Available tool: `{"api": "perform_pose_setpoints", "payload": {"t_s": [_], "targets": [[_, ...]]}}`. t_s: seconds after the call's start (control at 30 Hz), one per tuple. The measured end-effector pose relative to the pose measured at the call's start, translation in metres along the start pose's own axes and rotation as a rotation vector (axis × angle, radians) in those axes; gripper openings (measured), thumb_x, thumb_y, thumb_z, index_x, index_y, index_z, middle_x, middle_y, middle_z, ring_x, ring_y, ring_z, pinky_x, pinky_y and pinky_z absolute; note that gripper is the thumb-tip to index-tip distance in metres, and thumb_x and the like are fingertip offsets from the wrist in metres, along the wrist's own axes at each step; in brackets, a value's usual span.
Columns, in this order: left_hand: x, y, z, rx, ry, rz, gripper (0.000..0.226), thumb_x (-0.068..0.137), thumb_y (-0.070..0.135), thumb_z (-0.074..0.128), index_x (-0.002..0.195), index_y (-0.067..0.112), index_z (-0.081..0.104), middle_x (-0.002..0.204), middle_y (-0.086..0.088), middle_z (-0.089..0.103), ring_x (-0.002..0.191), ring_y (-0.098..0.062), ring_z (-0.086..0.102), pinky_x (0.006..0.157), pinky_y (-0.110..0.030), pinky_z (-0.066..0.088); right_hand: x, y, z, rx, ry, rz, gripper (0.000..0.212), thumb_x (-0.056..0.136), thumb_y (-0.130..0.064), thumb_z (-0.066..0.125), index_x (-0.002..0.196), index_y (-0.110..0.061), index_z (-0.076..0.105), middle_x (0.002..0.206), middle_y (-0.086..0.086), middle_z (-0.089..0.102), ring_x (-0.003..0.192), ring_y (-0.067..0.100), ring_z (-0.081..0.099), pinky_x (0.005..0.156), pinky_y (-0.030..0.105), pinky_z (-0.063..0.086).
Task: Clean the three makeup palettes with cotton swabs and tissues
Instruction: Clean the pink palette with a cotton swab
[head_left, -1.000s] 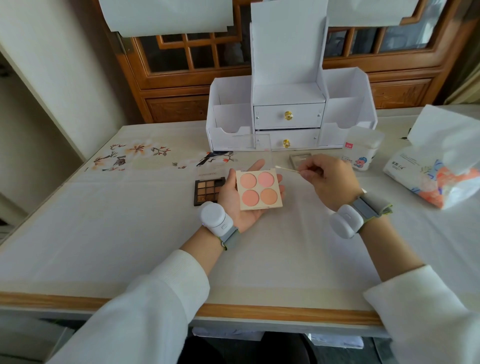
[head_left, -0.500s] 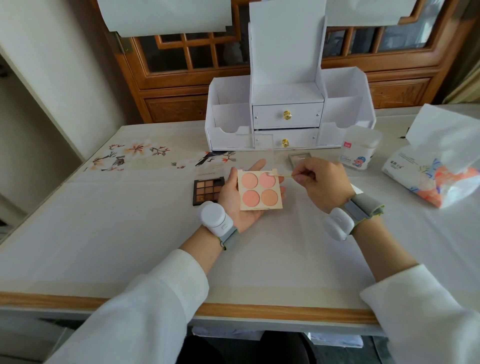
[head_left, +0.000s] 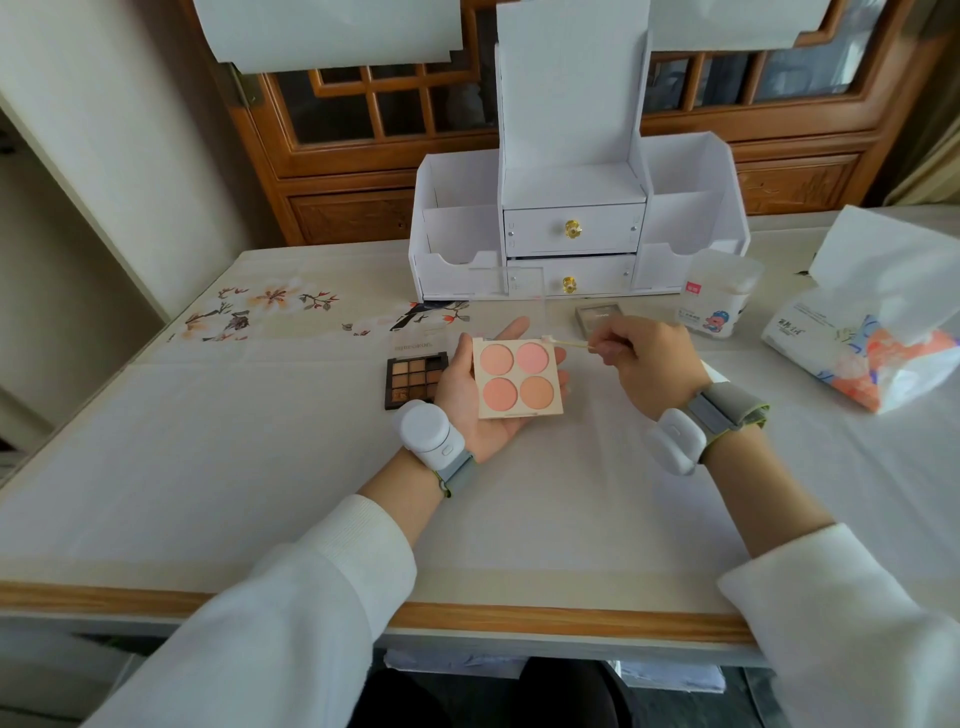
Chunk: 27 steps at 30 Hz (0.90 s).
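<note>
Nothing was legible: the print on the tissue pack (head_left: 852, 358), the red label on the cotton swab box (head_left: 714, 301) and the faint lettering beside the brown palette (head_left: 415, 384) were all blurred.

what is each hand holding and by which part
The left hand holds the blush palette from underneath, fingertips wrapping its right edge. The right hand pinches the cotton swab by its right end, the other tip at the palette's far edge.

One view only: wide-angle head cam, across the table (head_left: 234, 467) from the white organizer (head_left: 571, 228), facing it, tilted down, close over the table's near edge.
</note>
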<state>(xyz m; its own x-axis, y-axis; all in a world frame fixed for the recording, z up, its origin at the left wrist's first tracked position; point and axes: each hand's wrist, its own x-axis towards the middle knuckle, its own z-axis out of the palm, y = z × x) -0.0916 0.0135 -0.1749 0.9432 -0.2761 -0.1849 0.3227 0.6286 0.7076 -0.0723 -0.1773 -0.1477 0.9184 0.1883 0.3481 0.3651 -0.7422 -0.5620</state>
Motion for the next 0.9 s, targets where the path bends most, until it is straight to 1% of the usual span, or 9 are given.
{"api": "perform_pose_setpoints", "payload": {"t_s": [0.1,0.17,0.3,0.4,0.5,0.6,0.7,0.8,0.9], "targets": [[0.0000,-0.0003,0.0000,0.000,-0.003,0.002,0.062,0.097,0.057,0.010,0.121,0.023,0.056,0.099,-0.018,0.070,0.082,-0.035,0.069,0.083,-0.043,0.051,-0.0004,0.0019,0.0001,-0.034,-0.029,-0.005,0.024,0.087,-0.008,0.049,0.080,-0.028,0.061,0.065,-0.014,0.056,0.076,0.022,0.059,0.077,0.037,0.051],[-0.0002,-0.0008,0.0003,0.000,-0.007,0.003,0.062,0.097,0.056,0.010,0.121,0.022,0.056,0.100,-0.019,0.070,0.082,-0.034,0.069,0.083,-0.044,0.051,0.0000,0.0023,0.0005,-0.026,-0.022,0.006,0.026,0.088,-0.009,0.048,0.078,-0.031,0.057,0.065,-0.013,0.056,0.074,0.021,0.058,0.077,0.037,0.051],[-0.0004,-0.0008,0.0007,-0.008,-0.010,0.003,0.062,0.097,0.056,0.010,0.121,0.022,0.056,0.101,-0.019,0.070,0.083,-0.034,0.069,0.077,-0.041,0.057,0.0011,0.0038,0.0000,-0.026,-0.005,0.015,0.023,0.090,-0.012,0.046,0.084,-0.027,0.063,0.065,-0.012,0.057,0.073,0.021,0.058,0.076,0.037,0.052],[-0.0006,-0.0007,0.0005,-0.001,-0.008,-0.002,0.062,0.097,0.057,0.010,0.122,0.022,0.055,0.102,-0.018,0.070,0.085,-0.034,0.069,0.082,-0.042,0.054,0.0015,0.0040,0.0014,-0.039,-0.014,0.021,0.022,0.091,-0.012,0.045,0.086,-0.025,0.063,0.067,-0.009,0.057,0.074,0.022,0.059,0.077,0.038,0.052],[-0.0008,-0.0007,0.0004,0.000,-0.009,-0.012,0.063,0.096,0.058,0.010,0.122,0.023,0.056,0.104,-0.018,0.069,0.086,-0.035,0.069,0.080,-0.042,0.056,0.0025,0.0034,0.0012,-0.041,0.001,0.027,0.022,0.092,-0.013,0.046,0.085,-0.025,0.062,0.067,-0.009,0.057,0.073,0.021,0.058,0.076,0.037,0.052],[-0.0001,-0.0002,0.0005,-0.009,0.002,-0.013,0.063,0.096,0.057,0.010,0.121,0.023,0.057,0.103,-0.018,0.070,0.086,-0.036,0.069,0.084,-0.044,0.052,0.0005,0.0018,-0.0010,-0.047,-0.053,0.035,0.024,0.092,-0.012,0.045,0.080,-0.029,0.058,0.066,-0.011,0.056,0.073,0.019,0.058,0.076,0.034,0.051],[0.0008,-0.0005,0.0007,-0.006,0.009,-0.001,0.063,0.097,0.057,0.010,0.122,0.022,0.056,0.102,-0.019,0.070,0.084,-0.036,0.069,0.083,-0.044,0.049,-0.0007,-0.0008,-0.0030,-0.062,-0.079,0.055,0.026,0.092,-0.013,0.045,0.078,-0.033,0.055,0.066,-0.013,0.056,0.075,0.018,0.058,0.074,0.031,0.048],[0.0010,-0.0013,0.0004,-0.001,0.017,0.012,0.064,0.097,0.057,0.010,0.125,0.021,0.055,0.102,-0.019,0.069,0.084,-0.036,0.069,0.083,-0.044,0.049,-0.0022,-0.0020,-0.0042,-0.065,-0.090,0.054,0.026,0.091,-0.013,0.044,0.079,-0.033,0.056,0.067,-0.013,0.057,0.076,0.017,0.058,0.074,0.031,0.048],[0.0017,-0.0018,-0.0004,-0.010,0.040,0.032,0.064,0.097,0.056,0.009,0.126,0.020,0.054,0.103,-0.020,0.068,0.085,-0.037,0.068,0.085,-0.045,0.048,-0.0036,-0.0027,-0.0069,-0.107,-0.160,0.053,0.026,0.092,-0.016,0.043,0.080,-0.033,0.058,0.071,-0.012,0.061,0.076,0.016,0.057,0.075,0.030,0.047]]}}
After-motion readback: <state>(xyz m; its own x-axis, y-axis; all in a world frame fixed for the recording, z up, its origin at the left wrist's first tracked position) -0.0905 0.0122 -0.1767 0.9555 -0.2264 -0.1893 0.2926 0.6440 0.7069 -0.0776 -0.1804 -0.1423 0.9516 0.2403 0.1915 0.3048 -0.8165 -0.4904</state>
